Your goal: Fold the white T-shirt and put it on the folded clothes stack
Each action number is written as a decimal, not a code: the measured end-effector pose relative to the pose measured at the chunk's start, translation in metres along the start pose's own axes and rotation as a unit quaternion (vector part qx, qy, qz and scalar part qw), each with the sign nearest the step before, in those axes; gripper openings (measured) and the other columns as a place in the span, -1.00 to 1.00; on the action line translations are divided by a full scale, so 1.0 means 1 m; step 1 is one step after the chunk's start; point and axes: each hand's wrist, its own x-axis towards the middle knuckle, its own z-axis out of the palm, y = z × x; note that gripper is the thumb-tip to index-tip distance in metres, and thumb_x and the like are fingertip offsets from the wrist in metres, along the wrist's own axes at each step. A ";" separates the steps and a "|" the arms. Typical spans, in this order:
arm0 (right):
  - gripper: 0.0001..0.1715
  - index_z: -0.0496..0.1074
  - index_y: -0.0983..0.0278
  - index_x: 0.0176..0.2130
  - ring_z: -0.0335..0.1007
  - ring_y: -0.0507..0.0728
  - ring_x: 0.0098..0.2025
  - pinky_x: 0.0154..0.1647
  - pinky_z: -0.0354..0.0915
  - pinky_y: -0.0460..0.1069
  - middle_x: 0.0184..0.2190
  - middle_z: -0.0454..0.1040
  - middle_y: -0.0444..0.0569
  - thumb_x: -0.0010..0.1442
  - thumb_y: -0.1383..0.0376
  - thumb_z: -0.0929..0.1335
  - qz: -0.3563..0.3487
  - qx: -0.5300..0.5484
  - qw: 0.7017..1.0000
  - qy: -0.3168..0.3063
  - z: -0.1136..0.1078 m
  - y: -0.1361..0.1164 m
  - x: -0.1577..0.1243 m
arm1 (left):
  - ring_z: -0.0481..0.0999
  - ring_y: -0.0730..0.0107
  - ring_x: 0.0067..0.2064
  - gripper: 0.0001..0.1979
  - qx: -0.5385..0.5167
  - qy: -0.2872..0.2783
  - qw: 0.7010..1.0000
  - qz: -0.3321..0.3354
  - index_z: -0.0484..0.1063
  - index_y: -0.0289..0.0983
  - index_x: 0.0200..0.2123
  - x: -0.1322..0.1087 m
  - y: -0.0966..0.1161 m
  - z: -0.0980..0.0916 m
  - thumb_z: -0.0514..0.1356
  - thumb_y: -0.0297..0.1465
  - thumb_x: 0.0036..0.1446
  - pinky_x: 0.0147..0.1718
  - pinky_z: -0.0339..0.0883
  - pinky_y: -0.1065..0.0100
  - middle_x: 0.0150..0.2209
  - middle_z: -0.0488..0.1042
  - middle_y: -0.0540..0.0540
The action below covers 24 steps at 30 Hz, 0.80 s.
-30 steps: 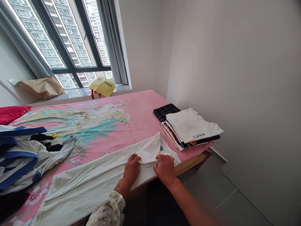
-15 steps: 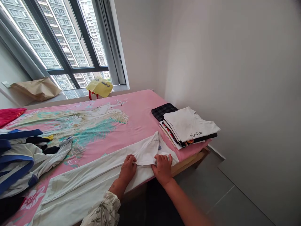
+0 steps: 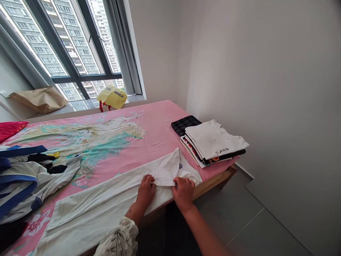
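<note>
A long white shirt (image 3: 106,201) lies spread along the near edge of a bed covered by a pink printed sheet (image 3: 157,131). Both hands rest at its collar end. My left hand (image 3: 146,190) has its fingers curled over the folded edge of the cloth. My right hand (image 3: 183,192) pinches the same edge a little to the right, near the collar. A stack of folded clothes (image 3: 213,144) with a white T-shirt on top sits just beyond, at the bed's right corner.
A heap of unfolded white and blue garments (image 3: 29,177) lies at the left. A red cloth (image 3: 10,128) is at the far left. A yellow bag (image 3: 111,97) and brown paper (image 3: 39,99) sit on the windowsill. Grey wall and tiled floor lie to the right.
Both hands have stayed on the shirt's edge near the collar, and the right hand's fingers have closed more tightly on the cloth. The view has shifted slightly.
</note>
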 end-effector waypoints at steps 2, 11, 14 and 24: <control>-0.79 0.37 0.21 -0.24 0.24 0.12 -0.24 -0.07 -0.08 0.05 -0.37 0.44 -0.11 0.04 0.40 0.33 0.020 0.011 1.000 0.011 -0.001 -0.003 0.000 | 0.39 0.31 -0.22 -0.81 -0.002 0.003 1.000 0.001 0.26 -0.20 -0.38 -0.001 0.002 -0.002 0.00 -0.58 -0.06 -0.19 0.35 0.24 -0.27 0.34 -0.08; -0.80 0.36 0.22 -0.27 0.25 0.10 -0.31 -0.20 -0.04 -0.01 -0.43 0.42 -0.14 0.03 0.43 0.32 0.059 0.031 0.998 0.000 -0.005 -0.006 0.000 | 0.39 0.34 -0.02 -0.72 -0.005 -0.047 0.994 0.096 0.39 -0.22 -0.21 0.034 0.047 -0.018 -0.07 -0.53 0.14 0.02 0.27 0.24 -0.09 0.43 -0.12; -0.85 0.34 0.23 -0.31 0.26 0.10 -0.30 -0.20 -0.03 -0.01 -0.41 0.42 -0.14 0.03 0.42 0.32 0.068 0.031 0.997 -0.002 -0.004 -0.005 0.003 | 0.41 0.34 0.01 -0.66 0.022 -0.127 0.988 0.082 0.42 -0.22 -0.14 0.060 0.051 -0.003 -0.06 -0.55 0.12 0.04 0.26 0.25 -0.03 0.44 -0.12; -0.80 0.33 0.23 -0.39 0.28 0.08 -0.36 -0.23 0.04 -0.03 -0.48 0.38 -0.12 0.01 0.49 0.23 -0.007 0.074 0.996 -0.049 -0.007 -0.007 -0.032 | 0.11 0.01 0.26 -0.54 0.035 -0.178 0.983 0.009 0.32 -0.17 0.10 0.064 0.020 0.045 0.09 -0.41 0.08 0.17 -0.05 -0.15 0.24 0.18 -0.25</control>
